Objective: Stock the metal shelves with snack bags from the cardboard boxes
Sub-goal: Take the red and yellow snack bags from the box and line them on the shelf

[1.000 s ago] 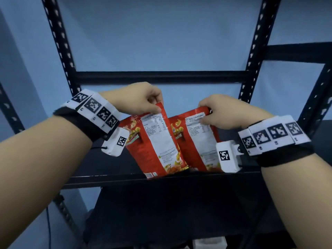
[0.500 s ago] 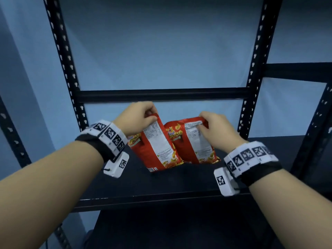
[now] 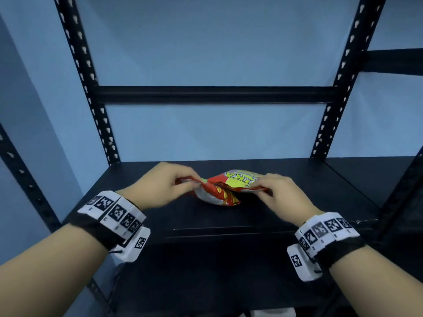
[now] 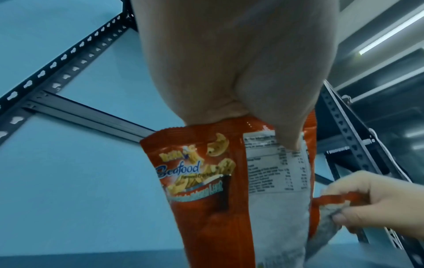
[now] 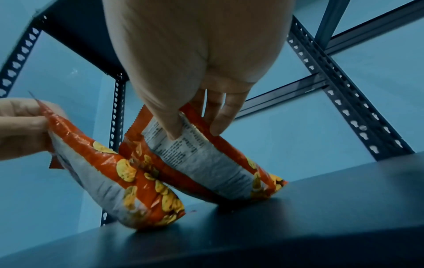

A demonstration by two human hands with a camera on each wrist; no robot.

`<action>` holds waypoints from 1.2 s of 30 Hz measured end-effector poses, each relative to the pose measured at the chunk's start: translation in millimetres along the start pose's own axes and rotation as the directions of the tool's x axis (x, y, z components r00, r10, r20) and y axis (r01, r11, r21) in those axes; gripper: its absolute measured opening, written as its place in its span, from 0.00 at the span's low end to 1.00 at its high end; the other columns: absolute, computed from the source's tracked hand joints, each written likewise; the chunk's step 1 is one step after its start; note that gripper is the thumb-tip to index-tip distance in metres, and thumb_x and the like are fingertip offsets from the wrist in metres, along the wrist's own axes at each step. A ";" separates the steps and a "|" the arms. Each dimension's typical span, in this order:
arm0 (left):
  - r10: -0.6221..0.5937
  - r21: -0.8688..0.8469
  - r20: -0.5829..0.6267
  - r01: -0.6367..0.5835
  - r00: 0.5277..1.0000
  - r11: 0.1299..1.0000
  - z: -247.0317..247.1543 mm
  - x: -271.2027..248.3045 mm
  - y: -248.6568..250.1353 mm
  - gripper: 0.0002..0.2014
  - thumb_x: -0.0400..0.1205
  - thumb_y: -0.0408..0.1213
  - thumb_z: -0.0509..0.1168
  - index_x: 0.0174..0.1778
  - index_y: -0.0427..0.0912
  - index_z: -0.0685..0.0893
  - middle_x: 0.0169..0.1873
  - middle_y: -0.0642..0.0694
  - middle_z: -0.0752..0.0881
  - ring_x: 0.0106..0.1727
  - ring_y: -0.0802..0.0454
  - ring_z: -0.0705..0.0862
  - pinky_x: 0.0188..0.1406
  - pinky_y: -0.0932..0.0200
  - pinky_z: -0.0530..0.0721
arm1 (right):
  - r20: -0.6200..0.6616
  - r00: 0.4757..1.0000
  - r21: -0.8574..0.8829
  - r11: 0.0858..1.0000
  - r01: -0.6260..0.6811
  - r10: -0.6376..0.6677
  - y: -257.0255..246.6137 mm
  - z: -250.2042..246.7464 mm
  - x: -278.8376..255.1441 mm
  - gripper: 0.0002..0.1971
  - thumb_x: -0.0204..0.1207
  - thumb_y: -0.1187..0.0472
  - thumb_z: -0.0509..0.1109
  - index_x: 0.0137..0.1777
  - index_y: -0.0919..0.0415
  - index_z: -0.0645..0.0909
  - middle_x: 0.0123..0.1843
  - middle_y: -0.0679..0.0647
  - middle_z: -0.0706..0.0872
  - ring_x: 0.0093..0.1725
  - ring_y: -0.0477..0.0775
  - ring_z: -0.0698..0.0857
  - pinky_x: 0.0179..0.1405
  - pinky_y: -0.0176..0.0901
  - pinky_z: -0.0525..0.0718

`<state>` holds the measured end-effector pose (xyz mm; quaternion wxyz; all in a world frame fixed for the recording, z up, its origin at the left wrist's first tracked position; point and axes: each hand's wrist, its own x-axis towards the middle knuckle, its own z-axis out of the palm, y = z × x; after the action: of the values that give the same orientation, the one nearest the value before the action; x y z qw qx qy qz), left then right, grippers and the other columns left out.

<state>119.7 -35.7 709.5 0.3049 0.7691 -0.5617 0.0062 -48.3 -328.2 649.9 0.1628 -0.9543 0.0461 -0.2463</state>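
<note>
Two red snack bags stand side by side on the black metal shelf (image 3: pixel 251 216), tops leaning toward the back wall. My left hand (image 3: pixel 190 183) pinches the top seal of the left bag (image 3: pixel 215 197). My right hand (image 3: pixel 263 191) pinches the top of the right bag (image 3: pixel 240 181). In the right wrist view both the right bag (image 5: pixel 206 163) and the left bag (image 5: pixel 110 166) touch the shelf board (image 5: pixel 321 208) with their bottoms. The left wrist view shows the left bag (image 4: pixel 206 181) with "Seafood" print under my thumb (image 4: pixel 286 130). No cardboard box is in view.
Perforated black uprights (image 3: pixel 96 106) (image 3: pixel 332 106) frame the bay, with a crossbar (image 3: pixel 212 94) above at the back. A blue wall lies behind. A second shelf unit (image 3: pixel 393 62) adjoins on the right. Bare shelf board extends left and right of the bags.
Both hands moved forward and down over the shelf. The two bags went from hanging upright above the front edge to resting on the board, tipped backward.
</note>
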 end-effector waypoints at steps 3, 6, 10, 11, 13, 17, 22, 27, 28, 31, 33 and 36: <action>0.029 0.025 0.092 -0.031 0.995 0.999 19.0 -12.6 -21.0 0.07 0.83 0.42 0.75 0.55 0.59 0.93 0.49 0.69 0.90 0.54 0.67 0.88 0.56 0.65 0.84 | 0.091 0.995 -0.075 0.997 -0.038 0.045 7.0 11.6 -0.7 0.09 0.81 0.56 0.76 0.58 0.44 0.91 0.57 0.41 0.89 0.59 0.50 0.87 0.58 0.53 0.87; -0.004 0.009 0.139 0.003 0.990 1.000 34.0 -24.6 -44.6 0.07 0.82 0.44 0.76 0.54 0.58 0.94 0.53 0.67 0.91 0.57 0.66 0.88 0.63 0.58 0.85 | 0.164 0.975 -0.191 0.975 -0.115 0.147 15.5 9.2 -1.7 0.10 0.82 0.56 0.73 0.58 0.42 0.91 0.56 0.41 0.87 0.56 0.50 0.86 0.55 0.54 0.87; -0.116 0.078 0.199 0.103 0.973 0.992 39.7 -34.7 -68.4 0.10 0.78 0.49 0.79 0.55 0.62 0.93 0.58 0.69 0.88 0.62 0.75 0.83 0.69 0.64 0.81 | 0.218 0.940 -0.271 0.942 -0.199 0.261 28.7 2.9 -5.2 0.12 0.82 0.60 0.72 0.56 0.42 0.91 0.57 0.43 0.87 0.58 0.51 0.86 0.57 0.54 0.87; -0.141 0.094 0.213 0.123 0.967 0.988 39.5 -36.5 -72.7 0.11 0.77 0.50 0.80 0.54 0.65 0.92 0.58 0.70 0.87 0.63 0.76 0.82 0.70 0.66 0.80 | 0.229 0.934 -0.265 0.941 -0.212 0.275 30.6 3.4 -5.5 0.11 0.81 0.60 0.73 0.55 0.42 0.91 0.56 0.44 0.87 0.57 0.51 0.87 0.57 0.53 0.87; -0.182 0.109 0.224 0.161 0.957 0.981 38.7 -39.0 -79.8 0.15 0.73 0.53 0.82 0.53 0.70 0.90 0.59 0.71 0.86 0.65 0.76 0.80 0.71 0.68 0.78 | 0.277 0.911 -0.260 0.936 -0.236 0.306 27.7 3.3 -5.0 0.06 0.78 0.52 0.78 0.54 0.44 0.90 0.54 0.43 0.86 0.54 0.49 0.86 0.55 0.51 0.88; -0.227 0.056 0.202 0.221 0.953 0.974 37.3 -44.4 -81.6 0.27 0.65 0.70 0.79 0.56 0.63 0.92 0.60 0.69 0.86 0.66 0.73 0.81 0.71 0.62 0.80 | 0.387 0.863 -0.252 0.938 -0.240 0.325 10.4 6.0 1.1 0.30 0.62 0.28 0.81 0.59 0.42 0.83 0.54 0.39 0.81 0.55 0.44 0.80 0.53 0.46 0.86; -0.294 0.100 0.124 0.283 0.948 0.954 48.2 -52.9 -70.1 0.39 0.64 0.85 0.63 0.61 0.64 0.87 0.61 0.65 0.81 0.66 0.66 0.79 0.70 0.53 0.80 | 0.304 0.919 -0.216 0.958 -0.191 0.252 -20.0 22.7 10.3 0.38 0.74 0.25 0.68 0.80 0.42 0.73 0.78 0.47 0.74 0.82 0.54 0.67 0.79 0.55 0.72; -0.446 0.259 0.087 0.412 0.891 0.874 67.8 -50.9 -57.5 0.42 0.74 0.77 0.65 0.84 0.67 0.67 0.84 0.53 0.64 0.86 0.49 0.61 0.83 0.40 0.66 | 0.434 0.850 -0.304 0.937 -0.174 0.298 -27.8 44.0 13.7 0.37 0.84 0.28 0.53 0.91 0.39 0.55 0.93 0.50 0.50 0.92 0.57 0.48 0.89 0.59 0.53; -0.468 0.278 0.105 0.426 0.877 0.861 70.7 -50.0 -57.0 0.43 0.75 0.75 0.66 0.86 0.67 0.64 0.86 0.52 0.61 0.87 0.47 0.58 0.84 0.39 0.65 | 0.437 0.842 -0.322 0.929 -0.184 0.318 -27.0 45.0 13.2 0.37 0.84 0.28 0.51 0.91 0.39 0.55 0.93 0.51 0.49 0.92 0.58 0.47 0.89 0.59 0.52; -0.483 0.279 0.145 0.433 0.863 0.857 71.8 -50.1 -59.5 0.45 0.75 0.74 0.66 0.88 0.66 0.59 0.89 0.49 0.57 0.88 0.44 0.58 0.85 0.37 0.64 | 0.422 0.827 -0.359 0.906 -0.224 0.371 -16.3 42.7 11.1 0.36 0.85 0.27 0.48 0.90 0.38 0.55 0.93 0.51 0.49 0.92 0.58 0.48 0.90 0.61 0.52; -0.478 0.257 0.173 0.429 0.861 0.866 66.2 -51.8 -62.7 0.46 0.76 0.73 0.67 0.88 0.64 0.60 0.89 0.50 0.56 0.88 0.45 0.58 0.86 0.36 0.61 | 0.407 0.815 -0.400 0.883 -0.247 0.412 -2.0 38.6 9.9 0.37 0.84 0.26 0.48 0.90 0.38 0.55 0.93 0.51 0.48 0.92 0.59 0.49 0.89 0.63 0.53; -0.475 0.247 0.222 0.423 0.851 0.872 53.6 -57.1 -72.1 0.57 0.64 0.87 0.57 0.88 0.63 0.59 0.90 0.53 0.54 0.89 0.48 0.55 0.87 0.36 0.57 | 0.398 0.787 -0.459 0.845 -0.275 0.472 16.7 31.3 9.4 0.37 0.84 0.26 0.49 0.90 0.38 0.56 0.93 0.50 0.48 0.91 0.60 0.50 0.88 0.65 0.56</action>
<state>143.3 1.1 612.4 0.1423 0.8978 -0.3993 -0.1194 -25.0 -336.5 622.8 0.0289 -0.9684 0.2407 0.0586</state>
